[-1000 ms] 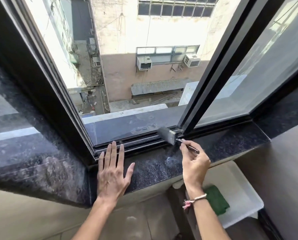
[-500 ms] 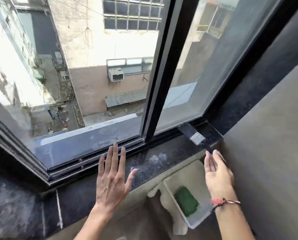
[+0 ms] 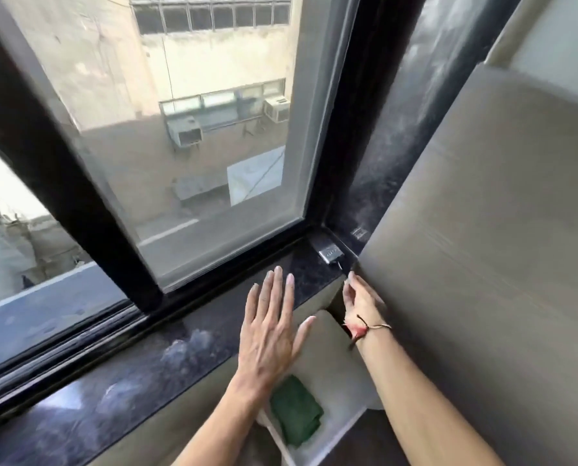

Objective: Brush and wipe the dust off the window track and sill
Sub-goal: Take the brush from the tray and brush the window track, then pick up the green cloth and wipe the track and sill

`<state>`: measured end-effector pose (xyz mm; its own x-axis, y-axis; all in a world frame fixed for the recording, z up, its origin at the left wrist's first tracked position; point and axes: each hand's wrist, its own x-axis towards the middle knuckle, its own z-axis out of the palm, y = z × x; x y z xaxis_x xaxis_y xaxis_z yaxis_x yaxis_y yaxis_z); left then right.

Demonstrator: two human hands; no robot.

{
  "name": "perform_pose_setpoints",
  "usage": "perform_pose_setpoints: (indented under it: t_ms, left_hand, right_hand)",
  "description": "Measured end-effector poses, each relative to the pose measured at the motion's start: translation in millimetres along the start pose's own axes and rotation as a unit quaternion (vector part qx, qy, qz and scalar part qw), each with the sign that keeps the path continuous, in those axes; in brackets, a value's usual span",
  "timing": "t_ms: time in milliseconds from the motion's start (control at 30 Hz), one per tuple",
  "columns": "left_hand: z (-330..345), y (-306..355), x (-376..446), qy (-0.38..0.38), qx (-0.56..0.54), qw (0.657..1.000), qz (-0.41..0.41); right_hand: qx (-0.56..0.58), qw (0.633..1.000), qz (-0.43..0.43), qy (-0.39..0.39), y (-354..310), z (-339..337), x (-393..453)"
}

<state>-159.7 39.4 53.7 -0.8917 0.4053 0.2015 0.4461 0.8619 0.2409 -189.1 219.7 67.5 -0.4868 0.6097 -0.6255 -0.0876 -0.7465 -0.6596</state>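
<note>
Both arms are bare, with no sleeves. The left hand (image 3: 271, 334) has longish pale nails. The right hand (image 3: 360, 302) has a thin bracelet (image 3: 370, 327) with red thread at the wrist.

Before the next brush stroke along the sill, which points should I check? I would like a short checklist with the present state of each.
1. Brush is held: ok. The right hand pinches the end of its thin handle.
2. Brush head has reached the far right corner of the sill: ok. It sits close to the side wall.
3. Left hand is clear of the brush path: ok. It lies flat on the sill, apart from the brush.
4. Dust is gone from the sill: not ok. Pale smudges show left of the left hand.
5. Green cloth is ready for wiping: ok. It lies in the white tray below the sill.
6. Track is clean: cannot tell.
</note>
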Motion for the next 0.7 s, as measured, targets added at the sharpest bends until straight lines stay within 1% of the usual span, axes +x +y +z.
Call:
perform_pose_setpoints:
  t_ms: [33,67,133,167,233,300,333,367,400,433,500,533,567,600,633,700]
  left_hand:
    - [4.4,7.1,-1.3,-0.001,-0.008,1.000,0.008]
    - [28.8,17.8,-7.3,-0.030,-0.017,0.999,0.009]
    - [50.5,31.5,-25.2,-0.057,-0.050,0.997,0.018]
    - [57.6,34.7,-39.2,-0.065,-0.072,0.995,0.019]
    - [62.1,36.1,-56.6,-0.077,-0.112,0.990,0.020]
    - [67.6,29.8,-65.4,-0.153,-0.144,0.977,-0.028]
    - [75.3,22.1,-65.9,-0.209,-0.161,0.963,-0.057]
    - [91.6,13.8,-65.9,-0.272,-0.168,0.945,-0.075]
    - [110.3,6.0,-64.8,-0.326,-0.164,0.928,-0.079]
    - [126.3,-1.5,-61.6,-0.372,-0.146,0.913,-0.081]
    - [156.8,-12.4,-53.8,-0.440,-0.106,0.886,-0.097]
    - [170.9,-15.2,-50.8,-0.465,-0.099,0.873,-0.111]
    - [183.7,-16.7,-49.0,-0.486,-0.103,0.858,-0.128]
    - [194.1,-17.7,-48.3,-0.502,-0.115,0.844,-0.151]
    - [203.2,-18.8,-48.3,-0.507,-0.129,0.834,-0.174]
    - [212.9,-19.6,-49.1,-0.502,-0.153,0.825,-0.213]
  right_hand:
    - [-0.027,1.000,-0.007,0.012,-0.4,2.0,5.3]
    - [-0.078,0.996,0.007,0.031,8.6,-12.2,28.5]
    - [-0.128,0.991,0.012,0.032,18.0,-30.6,50.0]
    - [-0.140,0.990,0.000,0.023,20.8,-42.6,53.6]
    - [-0.159,0.984,-0.077,0.011,18.9,-56.7,44.9]
    - [-0.226,0.966,-0.126,0.009,28.3,-80.8,33.0]
    - [-0.295,0.947,-0.126,0.000,41.1,-98.2,31.2]
    - [-0.391,0.914,-0.105,-0.015,59.8,-121.0,36.0]
    - [-0.497,0.864,-0.069,-0.039,78.9,-143.2,40.9]
    - [-0.585,0.807,-0.029,-0.077,96.3,-162.2,46.1]
    - [-0.707,0.691,0.022,-0.150,120.5,-187.8,54.0]
    - [-0.739,0.648,0.044,-0.179,128.3,-193.4,56.5]
    - [-0.757,0.619,0.061,-0.200,134.7,-196.3,58.8]
    - [-0.768,0.600,0.070,-0.214,140.6,-198.3,61.0]
    - [-0.775,0.588,0.073,-0.221,145.5,-199.1,62.8]
    - [-0.777,0.584,0.083,-0.220,151.4,-198.6,66.5]
